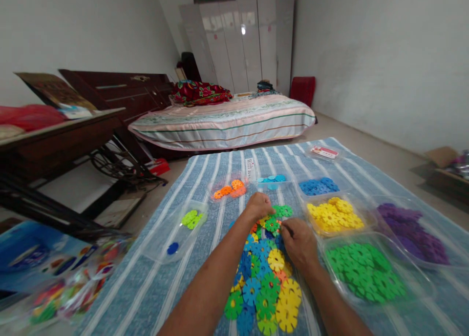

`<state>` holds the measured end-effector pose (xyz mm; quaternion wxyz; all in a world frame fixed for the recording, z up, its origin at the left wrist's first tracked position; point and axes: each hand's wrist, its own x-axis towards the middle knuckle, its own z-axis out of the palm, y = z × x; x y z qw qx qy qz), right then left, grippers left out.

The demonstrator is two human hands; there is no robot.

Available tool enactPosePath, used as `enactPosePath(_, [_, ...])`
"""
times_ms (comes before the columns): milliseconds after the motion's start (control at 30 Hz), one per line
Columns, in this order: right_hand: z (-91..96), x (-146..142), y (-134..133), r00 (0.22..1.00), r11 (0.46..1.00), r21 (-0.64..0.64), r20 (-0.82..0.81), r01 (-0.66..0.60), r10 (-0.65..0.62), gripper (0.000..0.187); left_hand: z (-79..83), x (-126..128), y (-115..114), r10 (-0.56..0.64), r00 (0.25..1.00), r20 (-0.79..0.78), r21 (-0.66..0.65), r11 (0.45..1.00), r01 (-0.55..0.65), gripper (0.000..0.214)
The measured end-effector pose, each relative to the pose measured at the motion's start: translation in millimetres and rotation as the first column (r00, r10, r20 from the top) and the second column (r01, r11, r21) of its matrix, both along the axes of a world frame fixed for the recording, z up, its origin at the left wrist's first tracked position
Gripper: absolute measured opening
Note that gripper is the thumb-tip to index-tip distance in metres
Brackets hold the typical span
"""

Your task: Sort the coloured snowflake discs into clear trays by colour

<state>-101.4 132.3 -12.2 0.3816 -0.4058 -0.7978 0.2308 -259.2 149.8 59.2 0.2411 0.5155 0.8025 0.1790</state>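
A heap of notched plastic flower discs [262, 287] in green, blue, yellow and orange lies on the striped cloth in front of me. My left hand [260, 206] is closed at the far end of the heap. Its fingertips meet a few overlapping green discs [283, 211]; I cannot tell whether it grips them. At the heap's right side is my right hand [298, 241], thumb and fingers curled together over the discs. What sits between those fingers is hidden.
Clear trays hold sorted discs: green [366, 272], yellow [335, 215], purple [414, 233], blue [318, 186], light blue [271, 180], orange [230, 189]. A left tray [157, 245] has lime discs and one dark blue piece. A lidded box [324, 152] stands far right; beyond is a bed [227, 123].
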Motion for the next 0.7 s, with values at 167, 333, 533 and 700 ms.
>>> enactPosePath(167, [-0.8,0,1,1.000,1.000,0.003,0.007,0.002,-0.002,0.022,19.2,8,-5,0.035,0.985,0.172,0.054,0.998,-0.045,0.014])
enactPosePath(333, [0.9,0,0,1.000,1.000,-0.022,-0.017,0.019,-0.019,0.025,52.9,46,-10,-0.227,0.753,0.618,0.178,0.973,0.148,0.019])
enactPosePath(533, [2.6,0,0,0.999,0.999,-0.047,-0.032,-0.021,0.019,0.023,54.7,59,5,-0.293,0.938,0.185,0.171,0.950,0.262,0.015])
enactPosePath(700, [2.6,0,-1,1.000,0.999,-0.045,-0.007,-0.006,0.006,0.022,28.5,37,13,-0.147,0.939,-0.311,-0.052,0.989,0.138,0.018])
